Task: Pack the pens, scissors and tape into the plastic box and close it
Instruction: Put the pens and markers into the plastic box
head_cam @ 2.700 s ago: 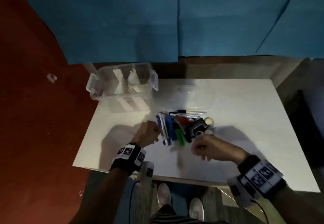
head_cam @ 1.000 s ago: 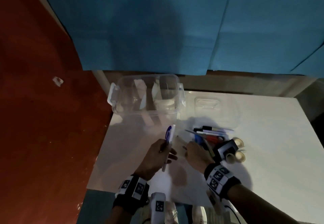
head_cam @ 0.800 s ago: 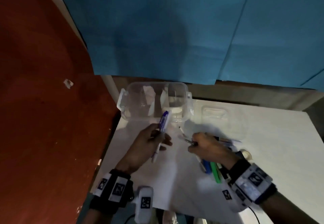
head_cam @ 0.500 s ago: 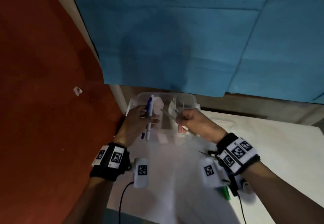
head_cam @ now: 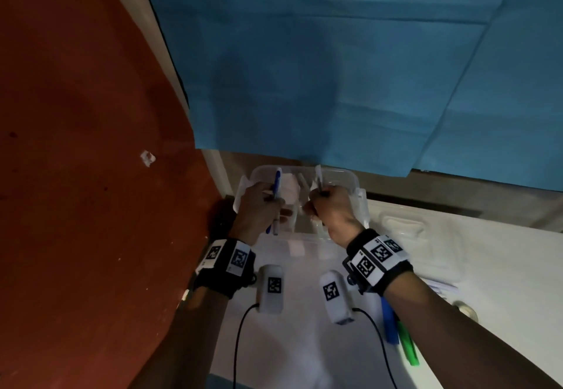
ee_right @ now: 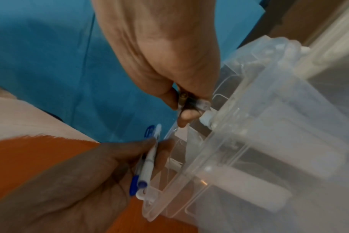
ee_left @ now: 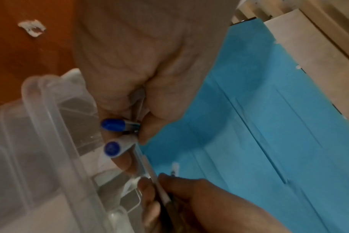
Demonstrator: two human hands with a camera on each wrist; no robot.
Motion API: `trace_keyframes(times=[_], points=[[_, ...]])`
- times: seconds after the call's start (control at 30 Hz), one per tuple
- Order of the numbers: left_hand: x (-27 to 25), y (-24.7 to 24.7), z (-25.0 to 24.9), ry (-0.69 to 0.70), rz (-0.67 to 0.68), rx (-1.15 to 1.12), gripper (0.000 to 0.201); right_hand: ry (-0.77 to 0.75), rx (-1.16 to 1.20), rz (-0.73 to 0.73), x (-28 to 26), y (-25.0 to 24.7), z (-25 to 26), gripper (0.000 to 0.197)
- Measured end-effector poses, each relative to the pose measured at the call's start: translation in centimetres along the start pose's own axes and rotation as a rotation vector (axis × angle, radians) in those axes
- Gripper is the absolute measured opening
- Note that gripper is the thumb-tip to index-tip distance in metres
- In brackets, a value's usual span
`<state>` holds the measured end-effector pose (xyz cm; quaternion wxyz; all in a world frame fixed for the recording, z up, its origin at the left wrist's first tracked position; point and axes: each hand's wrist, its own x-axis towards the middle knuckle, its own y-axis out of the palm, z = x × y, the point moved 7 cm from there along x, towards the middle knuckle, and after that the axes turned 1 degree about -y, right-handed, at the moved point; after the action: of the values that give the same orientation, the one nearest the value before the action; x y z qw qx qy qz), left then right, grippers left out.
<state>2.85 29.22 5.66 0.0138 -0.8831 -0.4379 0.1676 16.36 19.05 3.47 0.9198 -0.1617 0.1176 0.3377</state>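
pens [head_cam: 276, 193] with blue caps stand upright in the left hand [head_cam: 259, 209], whose fingers are curled round them over the left end of the clear box [head_cam: 353, 181]. the right hand [head_cam: 330, 210], just beside it, is clenched on thin pens [head_cam: 318, 180] over the middle of the box. the head view shows only one blue pen in the left fist; the left wrist view shows two round ends [ee_left: 112, 135] poking from under the thumb, close above the box rim [ee_left: 42, 116]. the right wrist view shows two clear-barrelled pens [ee_right: 191, 102] pinched between thumb and fingers, touching the rim [ee_right: 225, 126]; the other fist [ee_right: 102, 170] is below. only the head view shows the lid [head_cam: 402, 224] lying right of the right hand, and a blue marker [head_cam: 388, 321] and green marker [head_cam: 408, 349] on the table [head_cam: 502, 282] under the right forearm.
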Motion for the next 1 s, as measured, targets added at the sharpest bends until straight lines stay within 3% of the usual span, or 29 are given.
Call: trace_keyframes(times=[0.1, 0.27, 0.43, 0.53, 0.67, 0.8, 0.9, 1.0], points=[[-0.6, 1.4, -0.1, 0.010, 0.005, -0.007, 0.006, 0.055, 0.054, -0.010, -0.5, 0.0, -0.6, 0.018], [0.7, -1.0, 0.8, 0.010, -0.162, 0.035, 0.017, 0.018, 0.146, 0.020, -0.5, 2.5, 0.2, 0.012], [0.4, -1.3, -0.5, 0.053, -0.106, 0.558, 0.040, -0.105, -0.101, 0.146, -0.3, 5.5, 1.6, 0.022], [-0.8, -0.5, -1.7, 0.168, -0.109, 0.593, 0.035, -0.184, -0.233, 0.219, -1.1, 4.6, 2.3, 0.013], [-3.5, 3.6, -3.0, 0.417, -0.013, 0.558, 0.028, -0.218, -0.161, 0.318, -3.8, -0.1, 3.4, 0.018], [-8.2, 9.9, -3.1, 0.593, 0.133, 0.439, 0.022, -0.145, -0.187, 0.537, -6.5, -7.0, 1.3, 0.017], [-9.8, 15.1, 1.5, 0.545, 0.333, 0.453, 0.022, -0.071, -0.309, 0.537, -7.5, -12.8, -3.0, 0.019], [-10.2, 19.1, 7.7, 0.476, 0.443, 0.686, 0.021, 0.028, -0.416, 0.371, -7.5, -17.2, -8.9, 0.014]])
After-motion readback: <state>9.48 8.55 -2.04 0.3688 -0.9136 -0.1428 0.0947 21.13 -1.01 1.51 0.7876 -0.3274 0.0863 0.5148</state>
